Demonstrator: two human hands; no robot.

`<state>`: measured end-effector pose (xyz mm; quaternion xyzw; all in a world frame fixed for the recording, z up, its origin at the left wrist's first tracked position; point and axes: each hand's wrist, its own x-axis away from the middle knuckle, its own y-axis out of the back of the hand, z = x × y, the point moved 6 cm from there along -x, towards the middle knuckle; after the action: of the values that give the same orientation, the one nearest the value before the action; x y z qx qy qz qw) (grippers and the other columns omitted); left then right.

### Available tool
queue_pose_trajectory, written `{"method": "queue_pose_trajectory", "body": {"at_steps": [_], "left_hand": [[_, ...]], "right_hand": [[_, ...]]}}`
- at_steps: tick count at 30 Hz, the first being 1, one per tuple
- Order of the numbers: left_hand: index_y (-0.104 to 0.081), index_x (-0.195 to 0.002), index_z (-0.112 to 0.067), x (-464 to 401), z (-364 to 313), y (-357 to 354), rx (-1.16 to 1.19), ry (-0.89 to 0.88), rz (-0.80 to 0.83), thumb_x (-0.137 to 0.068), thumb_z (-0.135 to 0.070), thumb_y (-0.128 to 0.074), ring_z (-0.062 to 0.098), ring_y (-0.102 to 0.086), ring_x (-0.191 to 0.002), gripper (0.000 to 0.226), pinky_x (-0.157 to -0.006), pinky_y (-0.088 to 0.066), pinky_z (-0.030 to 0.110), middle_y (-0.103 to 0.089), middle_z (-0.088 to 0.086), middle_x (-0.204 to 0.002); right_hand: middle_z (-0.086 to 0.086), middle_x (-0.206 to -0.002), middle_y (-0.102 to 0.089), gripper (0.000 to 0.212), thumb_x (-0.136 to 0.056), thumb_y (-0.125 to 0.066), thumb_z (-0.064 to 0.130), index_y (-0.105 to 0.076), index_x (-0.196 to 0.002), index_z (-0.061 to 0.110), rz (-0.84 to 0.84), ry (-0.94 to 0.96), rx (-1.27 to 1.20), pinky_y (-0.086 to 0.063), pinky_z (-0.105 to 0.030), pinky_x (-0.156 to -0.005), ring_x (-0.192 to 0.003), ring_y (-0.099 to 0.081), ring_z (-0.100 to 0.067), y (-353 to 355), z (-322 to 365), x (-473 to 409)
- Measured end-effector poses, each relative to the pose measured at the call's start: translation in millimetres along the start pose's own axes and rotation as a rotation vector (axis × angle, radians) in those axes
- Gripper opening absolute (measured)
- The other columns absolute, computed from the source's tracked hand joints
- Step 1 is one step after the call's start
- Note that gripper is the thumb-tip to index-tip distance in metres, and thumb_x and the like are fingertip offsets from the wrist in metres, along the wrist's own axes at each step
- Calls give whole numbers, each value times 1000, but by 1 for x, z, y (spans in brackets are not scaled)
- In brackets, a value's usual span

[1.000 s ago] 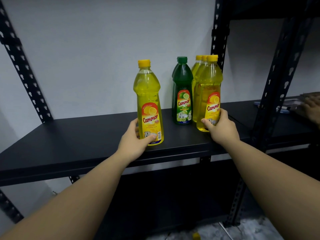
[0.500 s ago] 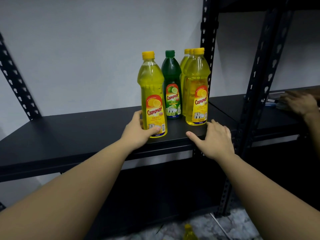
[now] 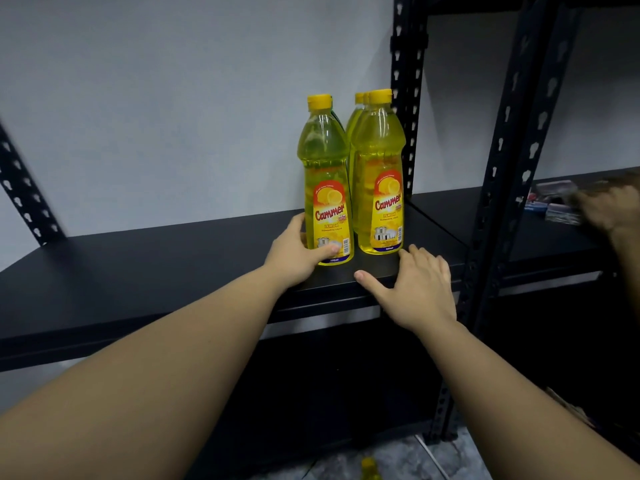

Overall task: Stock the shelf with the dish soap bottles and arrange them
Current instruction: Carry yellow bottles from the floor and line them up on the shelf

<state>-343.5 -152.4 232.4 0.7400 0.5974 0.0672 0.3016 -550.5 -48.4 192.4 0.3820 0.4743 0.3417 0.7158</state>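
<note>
The left hand [image 3: 296, 252] gripped a yellow dish soap bottle [image 3: 327, 181] low down near its base, thumb across the front of the label and fingers wrapped round the far side, so its grip was closed round the bottle. That bottle stood upright on the black shelf [image 3: 138, 268], near the front edge. Just beside it to the right stood a second yellow bottle [image 3: 381, 174], also upright, label facing out, with at least one more yellow bottle [image 3: 356, 119] directly behind it. A sliver of dark green [image 3: 337, 121] showed behind the held bottle's shoulder; what it belonged to could not be told. The right hand [image 3: 415, 289] lay flat on the shelf's front edge with fingers spread and relaxed, holding nothing, its fingertips just short of the second bottle's base. A black slotted upright [image 3: 407, 98] rose behind the bottles. At far right another person's hand [image 3: 614, 211], blurred, reached over small items on the neighbouring shelf.
</note>
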Motion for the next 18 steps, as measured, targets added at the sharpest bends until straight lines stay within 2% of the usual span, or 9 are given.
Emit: {"method": "queue_pose_trajectory", "body": {"at_steps": [7, 12, 14, 18], "left_hand": [[-47, -148, -29, -11, -2, -14, 1, -5, -15, -83, -48, -86, 15, -66, -121, 78, -107, -51, 43, -70, -6, -133], [-46, -149, -30, -16, -1, -18, -44, -7, -7, -85, -52, -83, 13, -64, -120, 77, -94, -47, 31, -67, -7, -138], [-45, -150, -30, -17, -1, -19, -55, -5, -3, -86, -52, -82, 15, -64, -122, 77, -94, -46, 31, -67, -7, -138], [-43, -153, -32, -18, -2, -20, -75, 5, 4, -88, -54, -80, 17, -63, -126, 78, -104, -50, 39, -67, -8, -139]], "right_hand": [[-11, -159, -42, 117, -76, -14, 100, -48, -147, 13, 8, -1, -13, -14, -49, -125, -150, -29, -28, -1, 0, 1], [-12, -159, -42, 117, -77, -16, 99, -47, -148, 11, -1, 3, -21, -14, -48, -125, -150, -30, -28, 1, 1, 2], [-12, -158, -42, 116, -78, -17, 99, -48, -147, 11, -6, 8, -18, -14, -49, -125, -149, -31, -28, 0, 2, 1], [-11, -159, -42, 117, -77, -15, 100, -49, -147, 13, -12, 12, -25, -15, -49, -125, -149, -31, -28, 0, 1, 0]]}}
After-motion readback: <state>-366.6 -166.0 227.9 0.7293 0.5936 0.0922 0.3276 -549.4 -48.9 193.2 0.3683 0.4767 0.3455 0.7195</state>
